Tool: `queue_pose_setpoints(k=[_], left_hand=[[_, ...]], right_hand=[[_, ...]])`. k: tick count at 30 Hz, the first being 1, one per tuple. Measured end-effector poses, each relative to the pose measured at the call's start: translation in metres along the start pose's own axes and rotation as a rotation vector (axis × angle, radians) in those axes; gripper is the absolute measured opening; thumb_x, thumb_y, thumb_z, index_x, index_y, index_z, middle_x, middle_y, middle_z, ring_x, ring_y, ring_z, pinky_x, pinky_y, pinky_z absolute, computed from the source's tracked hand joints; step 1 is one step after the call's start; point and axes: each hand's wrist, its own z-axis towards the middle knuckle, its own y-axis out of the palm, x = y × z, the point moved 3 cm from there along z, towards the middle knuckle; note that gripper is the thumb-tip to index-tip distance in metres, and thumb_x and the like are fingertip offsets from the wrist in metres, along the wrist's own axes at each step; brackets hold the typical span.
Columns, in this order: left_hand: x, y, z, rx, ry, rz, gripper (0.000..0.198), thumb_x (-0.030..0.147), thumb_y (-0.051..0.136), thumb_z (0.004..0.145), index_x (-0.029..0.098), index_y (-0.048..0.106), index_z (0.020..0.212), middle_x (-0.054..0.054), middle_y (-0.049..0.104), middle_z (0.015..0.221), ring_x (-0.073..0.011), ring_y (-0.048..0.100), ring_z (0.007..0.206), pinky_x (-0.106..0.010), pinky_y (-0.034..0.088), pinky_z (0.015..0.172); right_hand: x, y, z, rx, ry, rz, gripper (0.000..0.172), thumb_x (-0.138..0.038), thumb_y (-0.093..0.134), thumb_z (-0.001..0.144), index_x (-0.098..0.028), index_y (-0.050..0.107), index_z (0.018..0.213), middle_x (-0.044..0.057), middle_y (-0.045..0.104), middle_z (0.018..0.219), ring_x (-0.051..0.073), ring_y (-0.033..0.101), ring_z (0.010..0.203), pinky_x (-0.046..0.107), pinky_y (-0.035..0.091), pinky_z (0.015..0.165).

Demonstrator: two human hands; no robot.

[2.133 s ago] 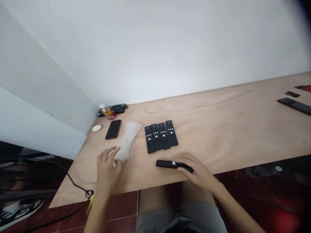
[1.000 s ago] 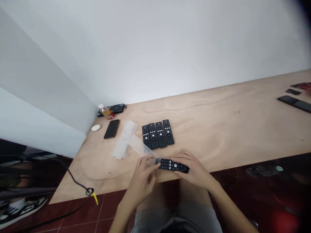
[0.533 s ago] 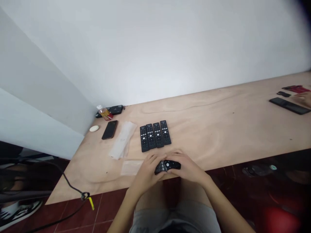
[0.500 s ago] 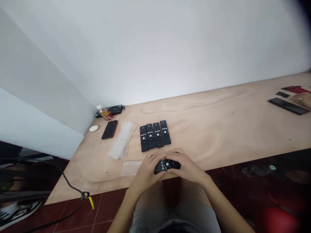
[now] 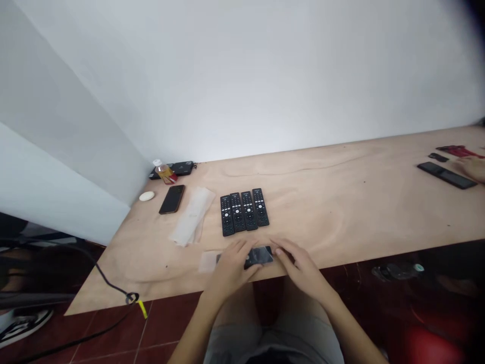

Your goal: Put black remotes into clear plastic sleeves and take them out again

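Observation:
A black remote control (image 5: 261,255) lies flat near the table's front edge, with a shiny clear plastic sleeve over its right part. My left hand (image 5: 233,268) lies across its middle, fingers along the far side and thumb along the near side, hiding many of its buttons. At its right end is my right hand (image 5: 299,265), thumb and forefinger apart, with no object visible between them. Beyond the hands several black remotes (image 5: 242,211) lie side by side, button side up. A clear plastic sleeve (image 5: 206,262) lies just left of my left hand.
Farther left are a stack of clear plastic sleeves (image 5: 194,216), a phone (image 5: 172,199), a white round object (image 5: 147,196), a bottle (image 5: 165,173) and black boxes (image 5: 182,168). Another person's hand (image 5: 472,168) is at far right, near a dark flat object (image 5: 447,175). A cable (image 5: 109,288) hangs at left.
The held remote has gone from tilted between both hands to flat under my left hand. My right hand has drawn back to its right end.

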Motion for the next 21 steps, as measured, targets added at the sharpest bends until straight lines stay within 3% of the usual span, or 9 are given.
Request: queue_pose_setpoints(k=[3, 5, 8, 11, 16, 18, 21], left_hand=[[0.006, 0.013, 0.015, 0.005, 0.037, -0.039, 0.069, 0.020, 0.080, 0.091, 0.026, 0.052, 0.154, -0.013, 0.069, 0.144, -0.0333, 0.064, 0.136, -0.054, 0.054, 0.115], [0.005, 0.015, 0.018, 0.019, 0.037, -0.042, 0.075, 0.020, 0.082, 0.090, 0.026, 0.051, 0.157, -0.014, 0.069, 0.145, -0.0344, 0.064, 0.136, -0.056, 0.054, 0.116], [-0.005, 0.005, 0.011, 0.032, 0.026, -0.023, 0.071, 0.023, 0.087, 0.087, 0.027, 0.058, 0.151, -0.013, 0.069, 0.144, -0.0354, 0.064, 0.136, -0.057, 0.054, 0.115], [-0.018, -0.010, -0.004, 0.044, 0.006, -0.035, 0.054, 0.024, 0.083, 0.092, 0.029, 0.065, 0.142, -0.010, 0.070, 0.142, -0.0323, 0.065, 0.134, -0.053, 0.056, 0.114], [-0.035, -0.022, -0.026, 0.147, 0.008, -0.076, 0.037, 0.026, 0.078, 0.097, 0.028, 0.070, 0.133, -0.009, 0.071, 0.133, -0.0288, 0.068, 0.125, -0.049, 0.059, 0.108], [-0.038, -0.022, -0.030, 0.183, -0.005, -0.087, 0.038, 0.025, 0.079, 0.096, 0.028, 0.070, 0.132, -0.009, 0.069, 0.132, -0.0278, 0.068, 0.124, -0.047, 0.060, 0.107], [-0.038, -0.023, -0.030, 0.187, -0.011, -0.082, 0.041, 0.024, 0.081, 0.093, 0.029, 0.071, 0.133, -0.008, 0.068, 0.132, -0.0282, 0.065, 0.126, -0.047, 0.058, 0.108]], right_hand=[[-0.004, 0.016, 0.009, -0.003, 0.035, 0.092, 0.048, -0.039, 0.061, 0.108, -0.030, 0.062, 0.155, 0.009, 0.073, 0.146, 0.029, 0.069, 0.133, 0.050, 0.053, 0.119], [0.000, 0.017, 0.013, 0.024, 0.070, 0.138, 0.054, -0.038, 0.065, 0.104, -0.026, 0.060, 0.157, 0.009, 0.079, 0.130, 0.028, 0.075, 0.116, 0.047, 0.060, 0.107], [0.013, 0.003, 0.014, 0.067, 0.137, 0.152, 0.054, -0.041, 0.070, 0.099, -0.022, 0.065, 0.149, 0.007, 0.082, 0.105, 0.025, 0.076, 0.094, 0.040, 0.063, 0.085], [0.027, -0.021, 0.011, 0.111, 0.183, 0.124, 0.050, -0.045, 0.076, 0.095, -0.020, 0.072, 0.138, 0.007, 0.081, 0.099, 0.025, 0.075, 0.089, 0.038, 0.061, 0.079], [0.035, -0.050, 0.005, 0.209, 0.157, -0.009, 0.038, -0.048, 0.074, 0.097, -0.020, 0.079, 0.122, 0.010, 0.079, 0.104, 0.025, 0.072, 0.087, 0.040, 0.061, 0.081], [0.027, -0.052, 0.004, 0.223, 0.083, -0.067, 0.032, -0.047, 0.070, 0.101, -0.023, 0.080, 0.120, 0.012, 0.078, 0.115, 0.027, 0.072, 0.096, 0.042, 0.061, 0.086], [0.010, -0.043, 0.005, 0.136, -0.076, -0.136, 0.026, -0.042, 0.070, 0.104, -0.026, 0.079, 0.123, 0.012, 0.073, 0.131, 0.031, 0.067, 0.123, 0.048, 0.057, 0.107]])
